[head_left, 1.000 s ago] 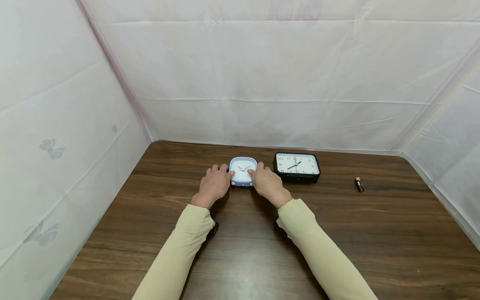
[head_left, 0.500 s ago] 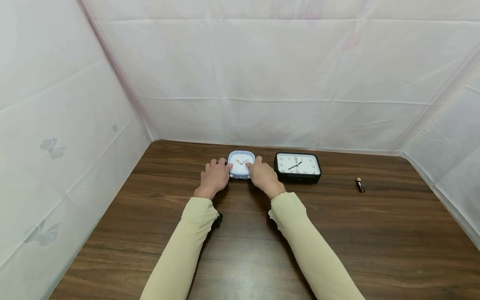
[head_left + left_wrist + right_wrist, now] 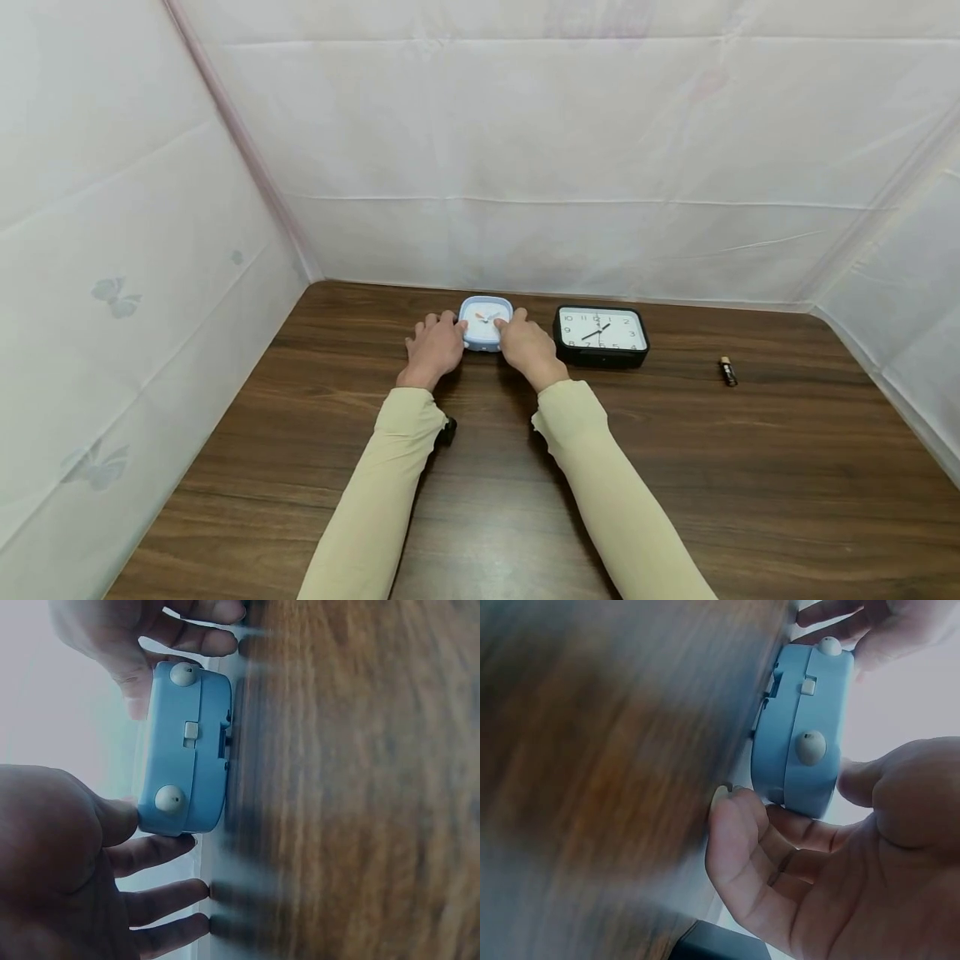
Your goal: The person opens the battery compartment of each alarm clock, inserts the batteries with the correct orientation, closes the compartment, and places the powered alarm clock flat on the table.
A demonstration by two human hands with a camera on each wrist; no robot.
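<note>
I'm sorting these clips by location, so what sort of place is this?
Probably a makeshift tabletop recording booth. Pale printed sheeting walls in the wood-grain table on its left, far and right sides, and a black-framed analog clock and a loose cylindrical battery lie spaced apart on top.

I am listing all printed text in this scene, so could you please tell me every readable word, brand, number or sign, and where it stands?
"10", "11", "1", "2": top row of the black clock's dial; the "12" between them is partly obscured.
"9", "3": sides of that dial.
Its lower numerals: partly cut off, unclear.
Blue clock: dial marks too small.
Battery: label too blurred.
</note>
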